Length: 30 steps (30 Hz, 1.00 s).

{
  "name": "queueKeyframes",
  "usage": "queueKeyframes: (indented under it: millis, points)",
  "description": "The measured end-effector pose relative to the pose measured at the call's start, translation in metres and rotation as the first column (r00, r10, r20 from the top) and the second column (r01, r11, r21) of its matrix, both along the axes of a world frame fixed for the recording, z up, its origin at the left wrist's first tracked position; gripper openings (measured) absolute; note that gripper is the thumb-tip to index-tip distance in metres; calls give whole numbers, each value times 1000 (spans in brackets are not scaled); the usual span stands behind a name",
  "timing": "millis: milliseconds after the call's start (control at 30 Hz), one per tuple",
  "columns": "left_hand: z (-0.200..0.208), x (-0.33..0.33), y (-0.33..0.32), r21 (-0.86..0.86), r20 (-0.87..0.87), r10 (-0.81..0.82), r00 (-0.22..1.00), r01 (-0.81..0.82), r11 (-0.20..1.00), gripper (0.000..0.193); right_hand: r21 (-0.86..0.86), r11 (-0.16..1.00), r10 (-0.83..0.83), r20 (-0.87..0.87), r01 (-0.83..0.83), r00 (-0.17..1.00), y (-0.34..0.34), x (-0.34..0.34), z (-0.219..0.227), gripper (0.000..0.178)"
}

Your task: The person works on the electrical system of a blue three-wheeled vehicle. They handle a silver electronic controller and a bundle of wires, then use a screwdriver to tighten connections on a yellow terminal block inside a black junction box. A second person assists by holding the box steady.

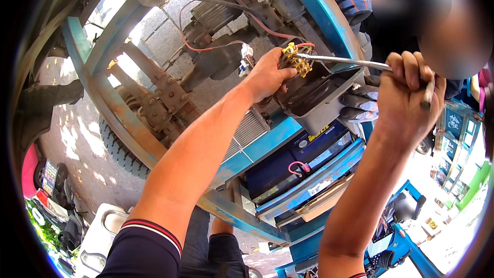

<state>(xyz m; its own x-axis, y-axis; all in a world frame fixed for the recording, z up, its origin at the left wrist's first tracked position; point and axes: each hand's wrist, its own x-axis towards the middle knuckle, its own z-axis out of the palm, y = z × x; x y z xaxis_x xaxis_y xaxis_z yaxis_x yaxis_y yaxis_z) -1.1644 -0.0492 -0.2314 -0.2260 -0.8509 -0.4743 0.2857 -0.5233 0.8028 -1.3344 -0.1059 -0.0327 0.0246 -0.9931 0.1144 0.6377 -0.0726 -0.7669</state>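
My left hand (268,76) grips a cluster of yellow metal terminals (298,62) with dark wires running from it. It is held above an open black plastic box (324,98). In my right hand (411,90) is a long, thin metal wrench (355,62) with a crosswise handle end. Its shaft reaches left, and the tip meets the terminals. Beside my left hand hangs a white plug connector (247,51) on thin wires. Another person's gloved hand (360,104) is at the box's right side.
A blue, rusted metal frame (139,139) surrounds motor and axle parts (211,15). Below the box sits a dark blue battery (303,149) with a pink cable loop (297,169). Another person crouches at the upper right, with a second gloved hand (355,0) by the frame.
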Motion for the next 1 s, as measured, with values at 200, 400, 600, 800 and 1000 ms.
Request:
queueKeyframes:
  millis: [200,400,600,800,1000]
  points:
    - [2,-1,0,-29,-13,-1,1000,1,1000,21,42,994,-89,-149,96,985,1,17,18,26]
    - [-3,0,3,-25,29,8,1000,-8,1000,24,-38,993,109,-122,-114,987,-6,4,45,29]
    - [1,0,-1,-16,26,-11,1000,12,1000,25,-86,979,169,-143,-182,975,-11,4,28,24]
    - [-7,-1,-1,-27,6,5,1000,-4,1000,26,-48,978,197,-83,-201,977,-13,9,15,26]
    - [-4,1,0,-24,40,14,999,-13,1000,24,19,998,61,-126,-59,990,-9,27,9,22]
